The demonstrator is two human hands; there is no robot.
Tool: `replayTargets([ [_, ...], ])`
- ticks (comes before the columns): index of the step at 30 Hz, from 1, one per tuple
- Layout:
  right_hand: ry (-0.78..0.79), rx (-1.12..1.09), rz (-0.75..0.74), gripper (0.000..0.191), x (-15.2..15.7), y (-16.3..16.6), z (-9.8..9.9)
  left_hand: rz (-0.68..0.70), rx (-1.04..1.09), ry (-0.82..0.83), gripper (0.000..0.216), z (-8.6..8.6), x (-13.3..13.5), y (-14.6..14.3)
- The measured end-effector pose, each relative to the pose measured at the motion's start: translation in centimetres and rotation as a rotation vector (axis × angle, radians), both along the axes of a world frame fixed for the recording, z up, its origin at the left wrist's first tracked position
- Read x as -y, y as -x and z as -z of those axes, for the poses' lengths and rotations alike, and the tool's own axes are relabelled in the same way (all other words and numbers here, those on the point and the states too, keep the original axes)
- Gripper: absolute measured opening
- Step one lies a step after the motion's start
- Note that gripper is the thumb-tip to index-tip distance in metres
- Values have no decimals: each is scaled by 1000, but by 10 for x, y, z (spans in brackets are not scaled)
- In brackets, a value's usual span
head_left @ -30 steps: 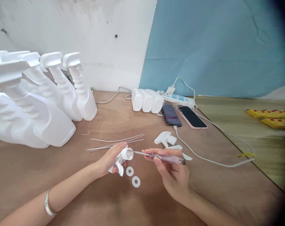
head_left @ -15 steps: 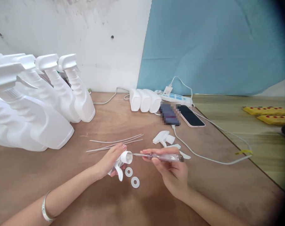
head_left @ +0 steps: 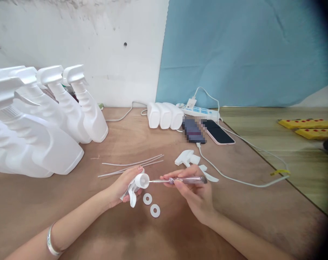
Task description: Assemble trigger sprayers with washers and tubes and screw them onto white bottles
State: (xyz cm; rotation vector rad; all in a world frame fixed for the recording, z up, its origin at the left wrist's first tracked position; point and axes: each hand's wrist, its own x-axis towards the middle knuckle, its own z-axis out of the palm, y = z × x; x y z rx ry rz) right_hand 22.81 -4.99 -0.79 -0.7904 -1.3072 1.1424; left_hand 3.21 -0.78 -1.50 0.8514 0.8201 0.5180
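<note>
My left hand (head_left: 122, 187) is closed around a white trigger sprayer head (head_left: 133, 193), its round collar turned to the right. In my right hand (head_left: 197, 196) is a screwdriver (head_left: 188, 180) with a clear handle, held level. Its thin tip is at the mouth of the collar; whether it touches the inside I cannot tell. Two white ring washers (head_left: 155, 210) lie on the table below the collar. Behind my left hand are several thin white tubes (head_left: 131, 160). Another sprayer head (head_left: 187, 157) and loose white trigger pieces (head_left: 211, 177) lie beyond my right hand.
Several white spray bottles (head_left: 55, 144) stand crowded at the left. White bottles (head_left: 165, 115) lie at the back by a power strip (head_left: 203, 112). Two phones (head_left: 219, 132) rest at the right back, and a white cable (head_left: 234, 181) runs along the right side.
The sprayer head in my left hand has shifted slightly left and its collar has turned more toward me. The screwdriver has moved a little left and its tip shows more clearly.
</note>
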Motion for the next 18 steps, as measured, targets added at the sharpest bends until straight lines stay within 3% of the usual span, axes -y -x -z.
replayTargets([
  [4,-449,342,38,35,8,-1,0,-63,66,63,34,3,-2,0],
  [7,-673,564,-7,42,11,0,2,-105,68,70,37,2,-2,0],
  [11,-727,648,-38,36,10,1,1,-127,42,12,35,1,-1,-1],
  [18,-633,471,-75,27,7,-4,-14,-33,-47,-79,32,-2,1,0],
])
